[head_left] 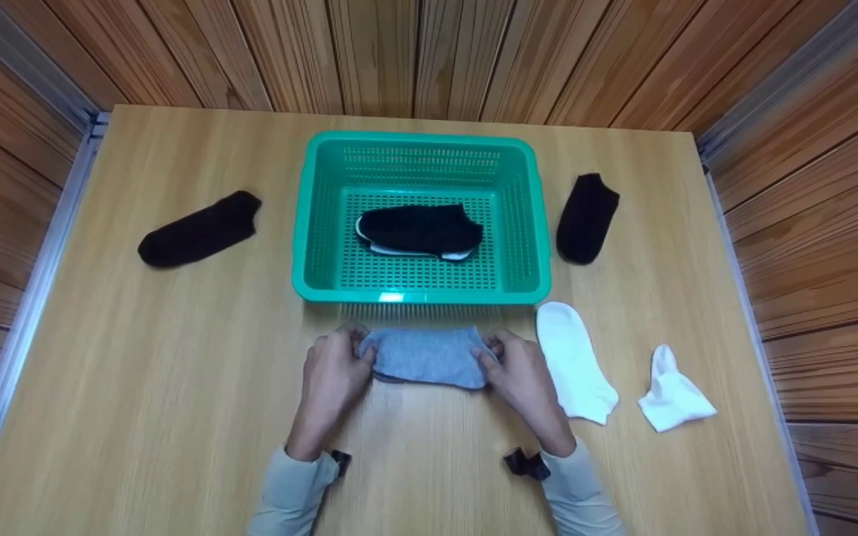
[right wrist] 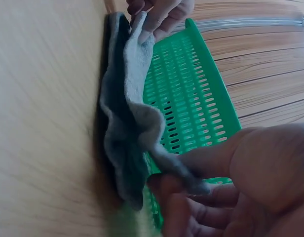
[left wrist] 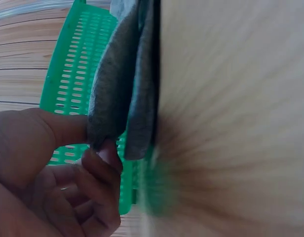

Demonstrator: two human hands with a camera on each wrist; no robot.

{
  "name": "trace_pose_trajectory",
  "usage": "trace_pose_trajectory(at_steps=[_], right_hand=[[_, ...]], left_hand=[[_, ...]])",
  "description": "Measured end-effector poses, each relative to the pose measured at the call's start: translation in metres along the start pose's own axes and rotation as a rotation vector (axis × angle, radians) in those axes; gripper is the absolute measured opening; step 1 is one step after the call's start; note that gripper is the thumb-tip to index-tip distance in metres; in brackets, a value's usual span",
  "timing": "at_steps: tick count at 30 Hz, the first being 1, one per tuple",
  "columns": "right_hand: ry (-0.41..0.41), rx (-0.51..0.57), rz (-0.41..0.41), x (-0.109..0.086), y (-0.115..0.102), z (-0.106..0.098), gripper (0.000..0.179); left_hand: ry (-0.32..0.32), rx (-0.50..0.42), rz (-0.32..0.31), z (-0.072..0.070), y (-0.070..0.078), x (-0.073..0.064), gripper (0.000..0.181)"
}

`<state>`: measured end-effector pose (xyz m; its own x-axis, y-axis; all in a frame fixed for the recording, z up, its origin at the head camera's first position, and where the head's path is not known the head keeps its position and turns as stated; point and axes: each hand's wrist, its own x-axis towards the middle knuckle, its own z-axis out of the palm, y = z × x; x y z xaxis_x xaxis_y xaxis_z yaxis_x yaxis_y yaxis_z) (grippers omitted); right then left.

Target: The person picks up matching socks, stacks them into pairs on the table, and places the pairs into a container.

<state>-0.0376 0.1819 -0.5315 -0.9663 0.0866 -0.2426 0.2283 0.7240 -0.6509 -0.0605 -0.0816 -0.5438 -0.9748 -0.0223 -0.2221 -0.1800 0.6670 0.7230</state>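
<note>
In front of the green basket, a grey sock [head_left: 429,357] is stretched sideways between both hands. My left hand [head_left: 332,372] pinches its left end between thumb and fingers. The right hand [head_left: 518,372] pinches the other end the same way. The right wrist view shows this upper sock [right wrist: 139,74] lifted a little, with a second grey sock [right wrist: 120,143] lying on the table right under it. From the left wrist, the gap between upper sock [left wrist: 110,89] and lower sock [left wrist: 142,98] also shows.
The green basket [head_left: 421,296] holds a black sock [head_left: 421,229] atop something white. One black sock [head_left: 202,229] lies left of it, another black sock [head_left: 588,219] right. A flat white sock [head_left: 574,361] is beside the right hand; a crumpled white sock [head_left: 673,394] lies farther right.
</note>
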Motion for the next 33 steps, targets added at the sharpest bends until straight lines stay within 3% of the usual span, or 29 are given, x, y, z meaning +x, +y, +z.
trace_pose_trajectory(at_steps=[6, 12, 19, 24, 29, 33], right_hand=[[0.043, -0.055, -0.004, 0.004, 0.005, 0.005, 0.018], [0.044, -0.086, -0.022, 0.005, 0.008, 0.008, 0.020], [-0.010, -0.118, -0.027, 0.004, 0.006, 0.009, 0.016], [-0.078, -0.022, -0.036, 0.002, 0.005, 0.006, 0.013], [-0.179, 0.132, -0.041, 0.002, 0.009, 0.001, 0.014], [-0.257, 0.203, -0.028, 0.005, 0.012, -0.002, 0.011]], left_hand=[[-0.043, 0.062, -0.001, 0.001, -0.003, -0.002, 0.017], [-0.042, 0.089, -0.016, 0.003, -0.006, -0.001, 0.034], [-0.019, 0.101, 0.013, 0.004, -0.005, -0.001, 0.018], [-0.049, 0.013, 0.040, 0.003, -0.006, -0.002, 0.013], [-0.103, -0.079, 0.001, -0.001, -0.005, 0.000, 0.012], [-0.101, -0.106, -0.017, -0.004, -0.008, 0.002, 0.012]])
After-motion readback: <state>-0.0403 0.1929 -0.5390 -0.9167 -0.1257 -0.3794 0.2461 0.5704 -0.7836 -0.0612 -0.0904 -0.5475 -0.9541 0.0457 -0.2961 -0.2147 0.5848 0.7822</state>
